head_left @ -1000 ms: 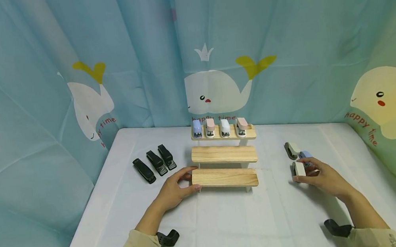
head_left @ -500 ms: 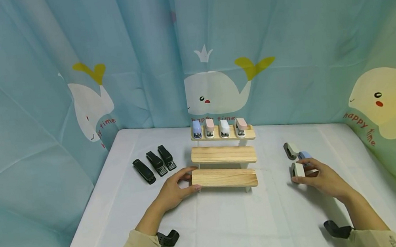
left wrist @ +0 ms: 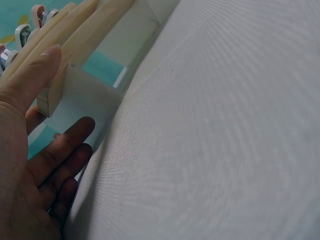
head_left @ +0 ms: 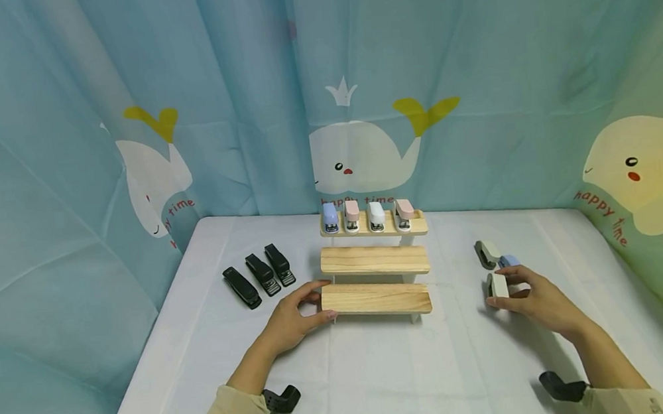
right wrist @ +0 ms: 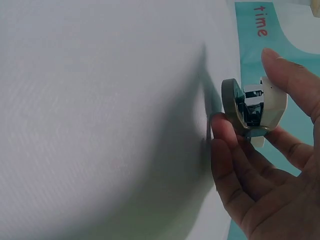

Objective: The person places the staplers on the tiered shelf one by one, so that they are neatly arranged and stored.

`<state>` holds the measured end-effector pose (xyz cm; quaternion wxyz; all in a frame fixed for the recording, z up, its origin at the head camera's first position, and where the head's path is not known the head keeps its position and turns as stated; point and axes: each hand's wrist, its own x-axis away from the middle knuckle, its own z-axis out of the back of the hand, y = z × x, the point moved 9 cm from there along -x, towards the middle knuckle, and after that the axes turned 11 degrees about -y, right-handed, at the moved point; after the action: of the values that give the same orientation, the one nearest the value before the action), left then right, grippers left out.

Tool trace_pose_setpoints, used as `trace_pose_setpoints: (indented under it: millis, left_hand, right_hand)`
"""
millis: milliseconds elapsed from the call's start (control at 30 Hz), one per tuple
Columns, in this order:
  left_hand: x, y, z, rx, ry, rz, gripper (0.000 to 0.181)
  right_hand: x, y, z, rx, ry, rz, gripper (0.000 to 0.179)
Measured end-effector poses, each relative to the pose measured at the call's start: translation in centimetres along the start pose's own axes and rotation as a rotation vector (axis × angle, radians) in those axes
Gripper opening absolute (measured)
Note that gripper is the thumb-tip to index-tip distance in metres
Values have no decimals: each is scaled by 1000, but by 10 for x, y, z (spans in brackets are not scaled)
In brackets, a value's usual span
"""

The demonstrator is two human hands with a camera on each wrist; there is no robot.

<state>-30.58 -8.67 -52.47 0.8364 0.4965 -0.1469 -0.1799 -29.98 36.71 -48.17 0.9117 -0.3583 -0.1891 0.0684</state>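
Note:
My left hand [head_left: 290,319] grips the left end of the lowest step [head_left: 376,297] of a three-tier wooden display rack. In the left wrist view the thumb lies along the board's front and the other fingers reach behind and below, near the white side support [left wrist: 92,92]. Over at the right, my right hand [head_left: 535,297] pinches a small cream stapler [right wrist: 274,105] with a grey base between thumb and fingers. It is held on its side close over the cloth. Just beyond it lie another cream stapler [head_left: 488,252] and a blue stapler [head_left: 509,260], partly covered by my fingers.
On the top step [head_left: 390,226] stand several mini staplers: a blue one [head_left: 330,218], a white one [head_left: 376,216] and pink ones [head_left: 352,216]. The middle step [head_left: 372,259] is bare wood. Three black staplers [head_left: 263,273] lie left of the rack. A whale-print curtain [head_left: 238,109] surrounds the table.
My right hand and the cream stapler have shifted very slightly towards me. The left hand keeps its grip on the rack.

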Motion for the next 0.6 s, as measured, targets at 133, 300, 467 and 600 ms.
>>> trace_pose_setpoints:
  millis: [133, 300, 467, 600]
  left_hand:
    - [0, -1, -1, 11, -6, 6, 60]
    - [0, -1, -1, 20, -7, 17, 59]
    - [0, 1, 0, 16, -5, 7, 59]
    - [1, 1, 0, 12, -2, 3, 58]
  right_hand:
    - [0, -3, -1, 5, 10, 7, 80]
    - [0, -6, -1, 13, 15, 13, 82]
    - [-1, -9, -1, 21, 16, 14, 82]
    - [-3, -13, -2, 16, 19, 17, 81]
